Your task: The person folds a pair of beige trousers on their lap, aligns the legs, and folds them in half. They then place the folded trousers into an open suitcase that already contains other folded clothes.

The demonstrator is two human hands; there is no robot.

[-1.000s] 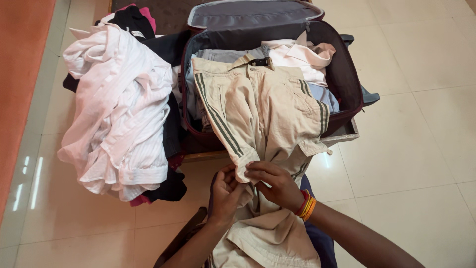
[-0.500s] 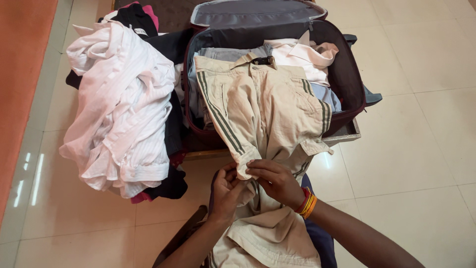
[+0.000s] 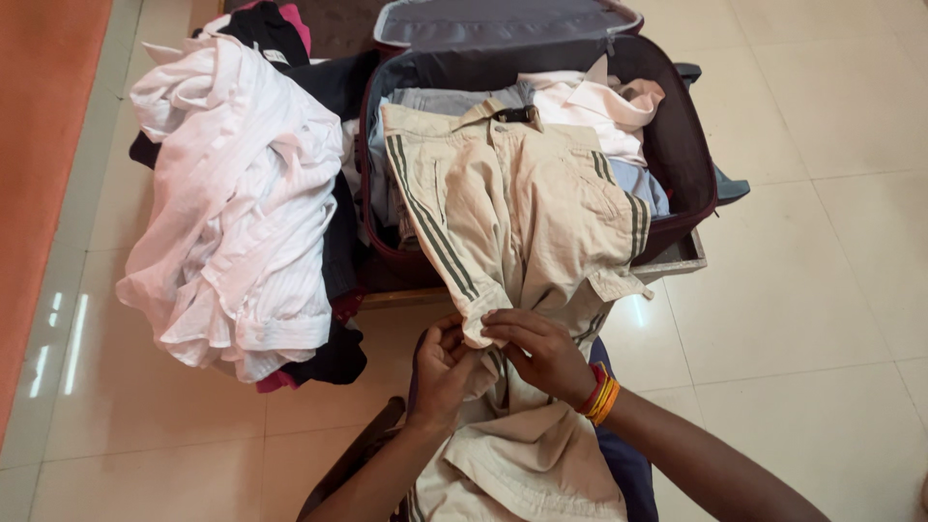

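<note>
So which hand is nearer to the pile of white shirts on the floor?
Left. The left hand pinches the beige trousers on the side facing the white shirts; the right hand grips the same fabric farther from them.

No packages, signs or screens here; the one label (image 3: 274, 58) is a small white cloth tag sewn on a dark garment at the top of the clothes heap, far up and left of the fingers (image 3: 503, 324), its print too small to tell
</note>
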